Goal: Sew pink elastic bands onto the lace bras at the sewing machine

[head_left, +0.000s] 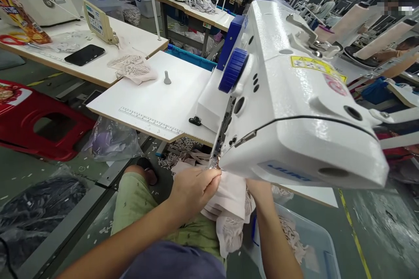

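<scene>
Pale pink fabric [231, 194] hangs from the near end of a white sewing machine [278, 96], its gathered lower part drooping over my lap. My left hand [194, 192] pinches the fabric's edge close beside the machine's sewing area, thumb and fingers pressed together. To the right of the cloth, my right hand [260, 192] reaches up under the machine head. Its fingertips are hidden behind the cloth and the machine, so their grip does not show.
A white worktable [147, 100] with a printed ruler extends left of the machine. A phone [85, 55], scissors [16, 40] and a crumpled cloth [132, 66] lie farther left. Below right stands a clear plastic bin [314, 235] with fabric pieces. A red stool [39, 122] stands at left.
</scene>
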`<state>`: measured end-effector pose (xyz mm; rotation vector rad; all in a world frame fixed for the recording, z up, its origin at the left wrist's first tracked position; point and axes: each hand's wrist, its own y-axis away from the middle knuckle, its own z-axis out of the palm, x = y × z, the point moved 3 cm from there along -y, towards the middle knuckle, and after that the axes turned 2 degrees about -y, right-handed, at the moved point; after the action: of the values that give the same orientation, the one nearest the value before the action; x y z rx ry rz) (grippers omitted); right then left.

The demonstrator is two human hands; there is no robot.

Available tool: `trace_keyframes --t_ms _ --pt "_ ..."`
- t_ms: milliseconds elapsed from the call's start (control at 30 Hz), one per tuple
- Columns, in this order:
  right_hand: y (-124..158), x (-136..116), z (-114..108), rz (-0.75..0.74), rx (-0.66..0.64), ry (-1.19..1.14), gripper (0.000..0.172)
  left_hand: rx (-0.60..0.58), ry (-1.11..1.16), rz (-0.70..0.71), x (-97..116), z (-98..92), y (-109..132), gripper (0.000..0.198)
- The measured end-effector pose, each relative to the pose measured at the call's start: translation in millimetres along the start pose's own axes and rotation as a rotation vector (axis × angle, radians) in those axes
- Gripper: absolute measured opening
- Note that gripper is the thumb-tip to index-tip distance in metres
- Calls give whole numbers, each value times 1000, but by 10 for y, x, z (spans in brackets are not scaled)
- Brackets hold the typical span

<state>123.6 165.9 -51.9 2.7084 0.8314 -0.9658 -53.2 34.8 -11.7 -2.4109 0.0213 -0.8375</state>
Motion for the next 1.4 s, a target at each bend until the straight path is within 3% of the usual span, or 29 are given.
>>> trace_keyframes --t_ms 133,233,333,433,533,633,667,733,800,1000,1067,1133,1167,1233,1300,1333,1400 --pt "-7 -175 25 101 164 -316 57 8 24 3 -12 -19 10 30" --pt "121 -343 164 250 245 -707 52 2 22 14 -31 -70 -1 29" --pt "420 -458 371 454 190 -1111 49 -58 48 81 -58 -165 7 28" --pt "763 -521 491 527 79 -1291 45 -174 59 191 -69 -275 71 25" --pt "1018 -574 422 321 180 -1132 30 -261 -10 270 -36 -349 180 23" --pt "1206 -751 286 -155 273 -679 8 -366 -62 342 45 -311 321 40" --pt "1264 -823 266 -312 267 -537 7 -394 -59 379 72 -282 370 37" --pt "1363 -932 256 -535 247 -331 20 -400 -49 453 105 -232 453 19" --pt "1429 -986 259 -626 272 -224 30 -342 -56 499 108 -219 499 23" --pt "1506 -1031 310 -639 200 -197 45 -198 -86 493 71 -282 505 30" --pt "1514 -991 289 -640 167 -214 43 -185 -76 491 89 -296 521 25" --pt "1500 -856 274 -583 52 -211 32 -223 -37 446 139 -330 562 23" --pt "1488 -739 275 -513 -28 -198 27 -299 34 409 181 -357 596 23" --pt "1479 -418 295 -313 -181 -149 27 -567 290 281 283 -442 701 23" --pt "1524 -64 337 -157 -335 -79 42 -874 607 95 364 -590 843 18" --pt "1570 91 370 -129 -441 -36 51 -917 715 -69 345 -688 895 14" --pt "1683 347 421 -94 -635 63 54 -898 736 -195 208 -894 965 25"
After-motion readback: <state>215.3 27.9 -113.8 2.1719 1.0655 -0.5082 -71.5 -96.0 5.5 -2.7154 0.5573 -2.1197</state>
